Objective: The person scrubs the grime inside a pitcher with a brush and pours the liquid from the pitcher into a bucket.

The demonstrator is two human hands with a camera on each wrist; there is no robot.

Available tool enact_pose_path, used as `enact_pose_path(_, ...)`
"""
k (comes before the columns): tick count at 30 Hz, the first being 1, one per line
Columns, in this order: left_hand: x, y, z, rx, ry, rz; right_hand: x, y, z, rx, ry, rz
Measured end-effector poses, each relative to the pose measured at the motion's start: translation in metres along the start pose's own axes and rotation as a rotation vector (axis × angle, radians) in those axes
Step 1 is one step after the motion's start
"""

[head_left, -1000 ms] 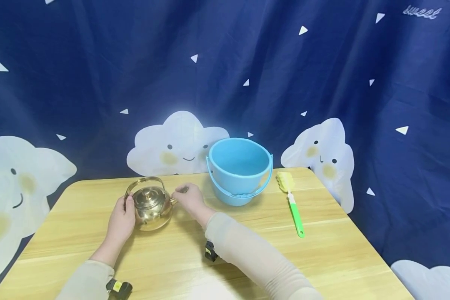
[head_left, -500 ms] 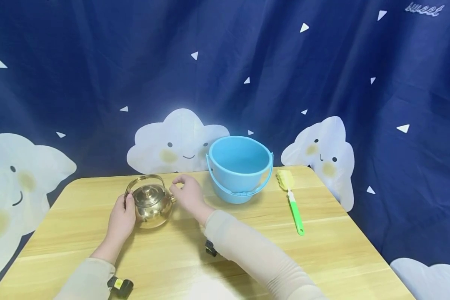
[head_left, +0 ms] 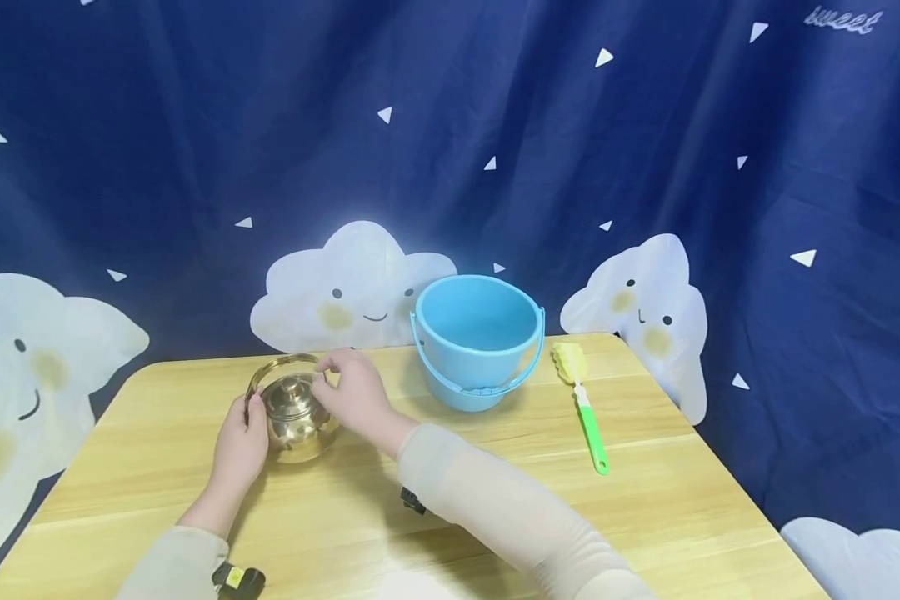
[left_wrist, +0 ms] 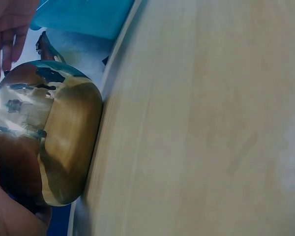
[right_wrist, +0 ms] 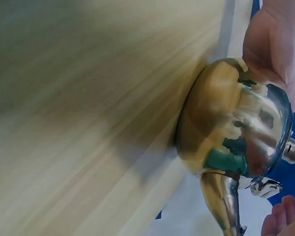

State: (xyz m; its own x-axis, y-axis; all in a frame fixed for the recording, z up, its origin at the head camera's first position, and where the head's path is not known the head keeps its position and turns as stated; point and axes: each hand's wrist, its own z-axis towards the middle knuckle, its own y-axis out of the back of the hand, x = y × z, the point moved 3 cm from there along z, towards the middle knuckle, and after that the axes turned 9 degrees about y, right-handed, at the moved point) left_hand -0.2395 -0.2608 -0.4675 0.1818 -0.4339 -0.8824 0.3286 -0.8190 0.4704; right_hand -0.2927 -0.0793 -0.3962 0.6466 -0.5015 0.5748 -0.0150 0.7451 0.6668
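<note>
A shiny gold metal teapot (head_left: 296, 435) with a knobbed lid (head_left: 291, 395) and an arched handle stands upright at the table's left. My left hand (head_left: 242, 443) grips its left side by the handle's foot, thumb up along the handle. Over the pot's right shoulder is my right hand (head_left: 356, 396), its loosely bent fingertips close to the lid and the handle's right end; it hides the spout from the head view. In the right wrist view the spout (right_wrist: 219, 199) shows, and the right fingers (right_wrist: 285, 216) are apart from the lid knob (right_wrist: 292, 150).
A light blue bucket (head_left: 472, 379) with its handle lowered stands right of the teapot near the table's back edge. Farther right lies a brush (head_left: 591, 429) with a green handle and a yellow head. A dark blue curtain (head_left: 450, 125) hangs behind the wooden table (head_left: 330, 533).
My right hand has moved left, from the spout's tip to above the pot's right shoulder near the lid. My left hand and the teapot have stayed in place.
</note>
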Motion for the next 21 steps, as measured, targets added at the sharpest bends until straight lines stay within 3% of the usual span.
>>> enact_pose_path(6, 0.003, 0.0, 0.0, -0.008, 0.014, 0.003, 0.011, -0.003, 0.007, 0.089, 0.128, -0.114)
enact_pose_path(13, 0.002, -0.005, 0.001, -0.005, 0.018, -0.003, 0.009, -0.012, 0.012, 0.191, 0.133, -0.193)
enact_pose_path(21, 0.003, -0.003, 0.002, -0.002, 0.018, 0.001, 0.011, -0.017, 0.013, 0.24, 0.161, -0.249)
